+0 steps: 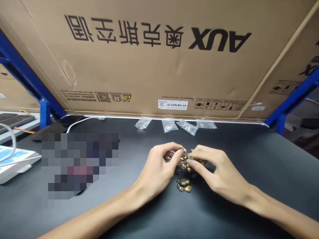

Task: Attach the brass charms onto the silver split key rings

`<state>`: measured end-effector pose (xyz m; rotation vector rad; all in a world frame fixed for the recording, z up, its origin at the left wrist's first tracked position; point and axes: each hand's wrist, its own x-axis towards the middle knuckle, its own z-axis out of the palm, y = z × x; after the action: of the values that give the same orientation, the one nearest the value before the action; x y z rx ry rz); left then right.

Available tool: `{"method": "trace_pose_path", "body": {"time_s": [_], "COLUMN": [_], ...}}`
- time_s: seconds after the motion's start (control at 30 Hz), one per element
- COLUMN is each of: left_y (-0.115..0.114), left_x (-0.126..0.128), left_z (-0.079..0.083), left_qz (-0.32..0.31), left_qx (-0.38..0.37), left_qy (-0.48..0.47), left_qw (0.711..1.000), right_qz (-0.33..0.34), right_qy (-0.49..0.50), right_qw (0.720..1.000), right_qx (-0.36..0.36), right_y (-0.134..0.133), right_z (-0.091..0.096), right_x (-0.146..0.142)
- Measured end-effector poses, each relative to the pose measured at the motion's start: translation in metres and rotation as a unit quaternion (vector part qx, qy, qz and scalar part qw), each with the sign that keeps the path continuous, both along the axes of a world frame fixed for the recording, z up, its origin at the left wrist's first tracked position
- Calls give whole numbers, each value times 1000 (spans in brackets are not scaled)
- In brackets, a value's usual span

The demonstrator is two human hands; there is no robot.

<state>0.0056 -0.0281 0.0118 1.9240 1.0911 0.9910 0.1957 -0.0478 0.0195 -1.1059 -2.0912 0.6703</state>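
Both hands meet over the middle of the black tabletop (139,219). Thumb and fingers of my left hand (158,169) are closed around a silver-coloured key ring (170,153). From the right, my right hand (220,169) pinches a cluster of small brass-coloured charms (185,165) beside that ring. Fingers partly cover the cluster, so the exact shapes and links are hidden. Just below the hands is another small group of brass charms (184,186) with a dark metal clasp; whether it hangs from the cluster or lies on the table I cannot tell.
Several clear plastic bags (169,125) lie along the table's back edge. Behind them stands a large cardboard box (139,73), its print upside down, between blue metal posts (45,113). At left are a pixelated area, a white cable (79,121) and a white box (15,166).
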Motion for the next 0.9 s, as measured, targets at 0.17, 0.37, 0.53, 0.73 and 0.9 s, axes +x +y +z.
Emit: {"method": "trace_pose_path", "body": {"time_s": [0.17, 0.37, 0.53, 0.73, 0.9], "left_y": [3, 13, 47, 56, 51], "left_x": [-8, -20, -48, -57, -56], "left_z": [-7, -3, 8, 15, 15], "left_qz": [-37, -86, 65, 63, 25], "left_qx": [168, 245, 258, 66, -51], "left_qy": [83, 191, 207, 292, 291], "left_qw": [982, 947, 941, 952, 955], "right_qz": [9, 69, -62, -85, -78], "right_qy": [23, 86, -50, -229, -297], "right_qw": [996, 977, 997, 963, 941], "right_qx": [-90, -184, 8, 114, 140], "right_y": [-2, 4, 24, 58, 59], "right_z": [-3, 6, 7, -17, -20], "right_x": [-3, 4, 26, 55, 56]}}
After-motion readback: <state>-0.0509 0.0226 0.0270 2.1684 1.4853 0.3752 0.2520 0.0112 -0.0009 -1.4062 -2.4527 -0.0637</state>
